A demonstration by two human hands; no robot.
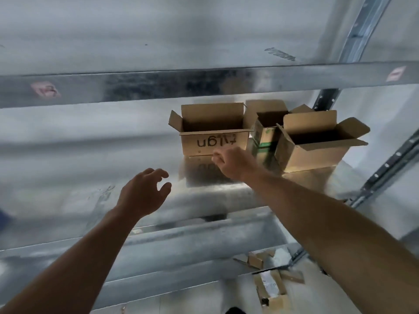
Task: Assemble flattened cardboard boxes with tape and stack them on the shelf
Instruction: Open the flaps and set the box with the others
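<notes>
Three assembled cardboard boxes stand with their top flaps open on the metal shelf (90, 177). The left box (226, 141) carries dark upside-down lettering on its front. Beside it is a smaller box with green print (264, 133), and a plain box (313, 155) stands at the right. My right hand (231, 163) reaches to the lettered box, and its bent fingers touch the lower front edge without gripping anything. My left hand (142, 193) hovers over the bare shelf to the left, its fingers loosely spread and holding nothing.
The beam of the upper shelf (136, 87) runs across just above the boxes. A slotted upright post (385, 164) stands at the right. Cardboard scraps and flattened pieces (269, 284) lie on a lower level at the bottom right.
</notes>
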